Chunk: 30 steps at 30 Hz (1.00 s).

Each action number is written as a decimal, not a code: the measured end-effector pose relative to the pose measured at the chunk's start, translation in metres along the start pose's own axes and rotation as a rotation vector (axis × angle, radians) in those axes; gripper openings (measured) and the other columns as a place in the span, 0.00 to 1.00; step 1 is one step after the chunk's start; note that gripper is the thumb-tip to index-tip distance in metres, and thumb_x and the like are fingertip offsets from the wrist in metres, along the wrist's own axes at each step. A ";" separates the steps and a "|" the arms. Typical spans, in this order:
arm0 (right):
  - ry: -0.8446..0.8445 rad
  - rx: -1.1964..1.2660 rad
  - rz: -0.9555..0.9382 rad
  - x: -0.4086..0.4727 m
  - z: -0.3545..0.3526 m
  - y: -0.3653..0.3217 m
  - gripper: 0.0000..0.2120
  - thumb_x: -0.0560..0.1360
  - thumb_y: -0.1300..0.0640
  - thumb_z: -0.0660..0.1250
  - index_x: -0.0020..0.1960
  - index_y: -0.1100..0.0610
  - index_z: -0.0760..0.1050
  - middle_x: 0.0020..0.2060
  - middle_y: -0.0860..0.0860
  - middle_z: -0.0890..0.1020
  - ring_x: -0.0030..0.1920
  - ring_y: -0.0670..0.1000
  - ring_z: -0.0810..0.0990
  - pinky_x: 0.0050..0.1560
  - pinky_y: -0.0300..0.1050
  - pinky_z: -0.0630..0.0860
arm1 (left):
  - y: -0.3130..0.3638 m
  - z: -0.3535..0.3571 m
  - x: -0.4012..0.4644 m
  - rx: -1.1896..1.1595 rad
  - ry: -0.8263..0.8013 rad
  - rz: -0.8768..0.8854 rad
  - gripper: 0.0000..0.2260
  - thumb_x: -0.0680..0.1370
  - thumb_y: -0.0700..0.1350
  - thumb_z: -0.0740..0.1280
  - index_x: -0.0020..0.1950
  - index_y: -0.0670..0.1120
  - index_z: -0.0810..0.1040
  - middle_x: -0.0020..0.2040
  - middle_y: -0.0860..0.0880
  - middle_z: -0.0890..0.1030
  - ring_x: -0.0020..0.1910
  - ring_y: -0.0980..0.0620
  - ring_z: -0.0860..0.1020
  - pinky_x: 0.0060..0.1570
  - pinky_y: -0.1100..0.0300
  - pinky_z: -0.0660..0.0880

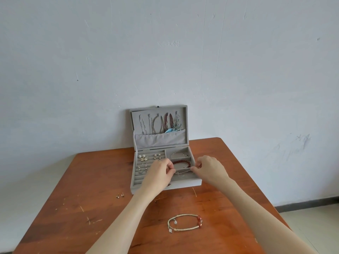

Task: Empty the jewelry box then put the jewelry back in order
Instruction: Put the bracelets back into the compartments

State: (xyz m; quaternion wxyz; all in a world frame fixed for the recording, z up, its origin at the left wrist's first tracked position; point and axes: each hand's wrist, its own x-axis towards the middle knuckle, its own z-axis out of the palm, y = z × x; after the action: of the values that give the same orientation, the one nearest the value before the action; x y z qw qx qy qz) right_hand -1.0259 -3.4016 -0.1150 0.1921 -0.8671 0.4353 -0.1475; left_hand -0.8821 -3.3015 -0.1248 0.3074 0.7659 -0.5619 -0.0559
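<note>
A person's two bare hands work over an open grey velvet-lined jewelry box (183,185) that stands on a reddish-brown wooden table (77,213) against a scuffed white wall (165,52). The left hand (159,171) and the right hand (209,167) each pinch one end of a thin silver chain bracelet (182,171), drawn taut between them just above the box's right-hand compartments. A dark red beaded bracelet (180,161) lies in the middle compartment, just behind the chain, and a silver bangle (178,154) sits in the compartment beyond it.

Pearl and metal earrings (145,158) fill the ring-roll slots on the left, while necklaces (159,123) hang inside the raised lid above a gathered pocket. On the table in front of the box lie a pale green braided cord bracelet with red beads (183,222) and a small pair of stud earrings (120,195), well apart from each other.

Whether the chain is going in or coming out cannot be told. Either way, the step seems best done by keeping the chain straight and lightly tensioned, both pinches firm on its ends, and moving it level so it clears the divider and does not snag the beaded bracelet or kink on itself.
</note>
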 end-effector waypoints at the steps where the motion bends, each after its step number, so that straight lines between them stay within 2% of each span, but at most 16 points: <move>1: 0.006 -0.029 -0.014 0.000 0.000 -0.001 0.09 0.75 0.51 0.64 0.46 0.56 0.77 0.50 0.52 0.79 0.50 0.54 0.77 0.48 0.45 0.72 | -0.001 0.001 0.001 0.009 0.001 0.004 0.04 0.77 0.45 0.65 0.45 0.45 0.76 0.30 0.55 0.73 0.31 0.59 0.71 0.31 0.70 0.64; 8: 0.010 -0.196 -0.074 0.007 0.003 -0.006 0.11 0.75 0.51 0.63 0.50 0.57 0.79 0.53 0.53 0.79 0.56 0.55 0.75 0.54 0.47 0.69 | -0.005 0.002 0.003 0.028 0.005 0.033 0.05 0.78 0.47 0.64 0.47 0.46 0.76 0.30 0.57 0.71 0.31 0.62 0.69 0.30 0.72 0.63; 14: 0.007 -0.278 -0.081 0.009 0.005 -0.007 0.14 0.76 0.47 0.63 0.52 0.56 0.79 0.54 0.52 0.78 0.58 0.55 0.73 0.58 0.48 0.69 | -0.010 0.003 0.003 0.023 0.017 0.022 0.06 0.78 0.47 0.63 0.48 0.46 0.77 0.31 0.56 0.72 0.34 0.58 0.70 0.33 0.66 0.66; 19: 0.043 -0.175 -0.099 0.000 0.007 -0.002 0.13 0.76 0.47 0.63 0.51 0.55 0.78 0.50 0.52 0.77 0.54 0.54 0.75 0.54 0.47 0.71 | -0.016 0.000 -0.006 0.003 0.027 0.051 0.05 0.78 0.46 0.63 0.49 0.47 0.77 0.40 0.55 0.73 0.45 0.55 0.71 0.44 0.63 0.68; 25: 0.209 -0.063 -0.204 -0.027 0.016 0.007 0.09 0.76 0.55 0.63 0.53 0.56 0.77 0.48 0.52 0.76 0.50 0.54 0.75 0.50 0.47 0.72 | -0.013 -0.006 -0.031 0.041 0.092 0.161 0.06 0.77 0.46 0.64 0.52 0.48 0.77 0.43 0.55 0.75 0.49 0.58 0.69 0.47 0.70 0.60; 28: 0.275 0.054 -0.277 -0.049 0.022 0.008 0.05 0.73 0.59 0.67 0.48 0.57 0.79 0.42 0.51 0.76 0.43 0.54 0.76 0.43 0.45 0.72 | -0.007 -0.009 -0.048 0.038 0.066 0.241 0.04 0.76 0.46 0.66 0.48 0.48 0.77 0.40 0.59 0.71 0.47 0.58 0.68 0.49 0.69 0.63; 30: 0.256 0.135 -0.299 -0.067 0.025 0.008 0.04 0.73 0.60 0.68 0.47 0.57 0.80 0.40 0.49 0.76 0.41 0.51 0.76 0.43 0.40 0.72 | -0.003 -0.012 -0.062 -0.013 -0.028 0.258 0.03 0.75 0.48 0.67 0.45 0.49 0.76 0.40 0.58 0.72 0.46 0.60 0.68 0.48 0.68 0.66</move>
State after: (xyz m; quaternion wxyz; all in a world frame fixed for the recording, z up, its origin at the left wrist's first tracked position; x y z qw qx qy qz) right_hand -1.0593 -3.3457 -0.1469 0.1687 -0.8814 0.3119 -0.3120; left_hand -0.8971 -3.2406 -0.1332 0.3089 0.6846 -0.6595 -0.0302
